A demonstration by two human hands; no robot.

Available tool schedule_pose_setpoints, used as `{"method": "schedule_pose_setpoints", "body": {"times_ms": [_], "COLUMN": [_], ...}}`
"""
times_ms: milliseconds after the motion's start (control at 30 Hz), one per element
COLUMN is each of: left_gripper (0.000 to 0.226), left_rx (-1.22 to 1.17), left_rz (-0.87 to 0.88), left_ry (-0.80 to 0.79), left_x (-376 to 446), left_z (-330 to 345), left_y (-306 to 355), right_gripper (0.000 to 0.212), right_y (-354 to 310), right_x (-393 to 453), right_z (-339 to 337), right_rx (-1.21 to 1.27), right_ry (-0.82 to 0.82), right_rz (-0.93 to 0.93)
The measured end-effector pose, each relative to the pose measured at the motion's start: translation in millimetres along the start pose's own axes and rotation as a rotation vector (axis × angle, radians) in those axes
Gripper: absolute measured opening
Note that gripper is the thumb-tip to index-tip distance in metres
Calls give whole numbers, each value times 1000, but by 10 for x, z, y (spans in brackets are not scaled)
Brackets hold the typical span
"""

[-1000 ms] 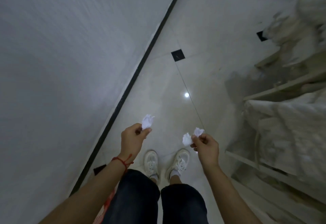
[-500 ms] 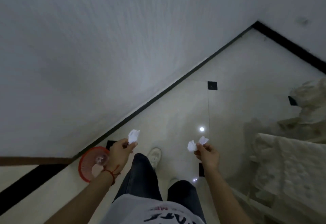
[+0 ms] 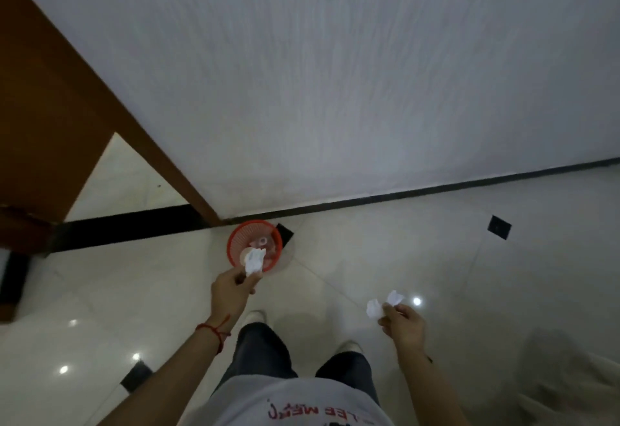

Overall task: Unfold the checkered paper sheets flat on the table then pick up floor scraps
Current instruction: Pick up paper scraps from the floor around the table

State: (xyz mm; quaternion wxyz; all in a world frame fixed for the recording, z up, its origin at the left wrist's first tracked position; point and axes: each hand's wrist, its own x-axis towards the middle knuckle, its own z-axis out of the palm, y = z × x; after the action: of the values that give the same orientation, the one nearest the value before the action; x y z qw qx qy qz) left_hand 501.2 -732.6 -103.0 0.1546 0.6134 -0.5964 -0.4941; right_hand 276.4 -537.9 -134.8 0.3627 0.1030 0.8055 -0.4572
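left hand (image 3: 231, 293) pinching a crumpled white scrap (image 3: 254, 261) at its fingertips, right over the red basket (image 3: 242, 241) at 12 o'clock, right hand (image 3: 404, 325) at 3 o'clock, fingers closed on two scraps (image 3: 382, 305) poking out up top

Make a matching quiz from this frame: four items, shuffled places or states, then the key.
Items:
1. left hand
2. right hand
3. red basket
4. wooden door frame

States:
A. on the floor by the wall's black skirting
B. pinches two crumpled scraps
C. runs down the wall to the floor, left of the basket
D. holds one crumpled scrap over the basket

Pairs: 1-D, 2-B, 3-A, 4-C
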Motion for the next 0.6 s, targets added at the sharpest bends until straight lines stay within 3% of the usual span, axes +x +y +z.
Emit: {"method": "schedule_pose_setpoints", "body": {"times_ms": [233, 367, 600], "left_gripper": [47, 41, 31], "left_rx": [4, 7, 7], "left_rz": [-119, -180, -281], "left_ry": [54, 19, -67], "left_x": [461, 760, 1308], "left_z": [-903, -1307, -1298], "left_y": [-543, -856, -1229], "right_gripper": [9, 6, 18], "right_y": [-78, -124, -125], "right_x": [-328, -508, -405], "right_z": [1142, 1953, 2890], "right_rx": [-37, -108, -268], "right_ry": [-39, -106, -207], "right_rz": [42, 32, 33]}}
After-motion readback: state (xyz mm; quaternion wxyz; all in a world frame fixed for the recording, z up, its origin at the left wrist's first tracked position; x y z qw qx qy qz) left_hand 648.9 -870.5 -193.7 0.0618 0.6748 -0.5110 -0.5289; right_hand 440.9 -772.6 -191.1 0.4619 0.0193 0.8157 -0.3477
